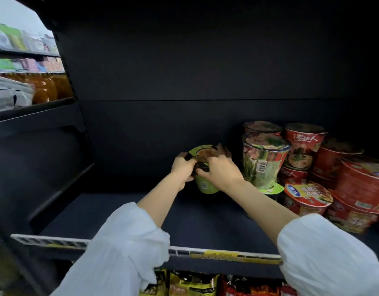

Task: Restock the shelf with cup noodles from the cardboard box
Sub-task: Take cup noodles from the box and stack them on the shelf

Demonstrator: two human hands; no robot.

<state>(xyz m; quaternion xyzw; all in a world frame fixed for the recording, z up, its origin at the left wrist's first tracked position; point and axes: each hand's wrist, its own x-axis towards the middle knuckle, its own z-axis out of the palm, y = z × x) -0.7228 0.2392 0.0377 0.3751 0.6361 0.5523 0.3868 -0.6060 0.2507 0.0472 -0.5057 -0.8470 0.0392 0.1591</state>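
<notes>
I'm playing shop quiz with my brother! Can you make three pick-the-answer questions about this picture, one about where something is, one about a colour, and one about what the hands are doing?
1. Where is the green paper cup of noodles the person holds?
A. On the dark shelf board, left of the stacked cups
B. On the floor
C. On top of the red bowls

2. What colour are the wide noodle bowls at the right?
A. Blue
B. Red
C. White

3. What are the hands doing?
A. Hanging idle
B. Both grip the green cup
C. Only one touches it

Answers: 1 A, it stands beside the tall stacked cup. 2 B, their sides are red. 3 B, the left hand and right hand wrap round it.
</notes>
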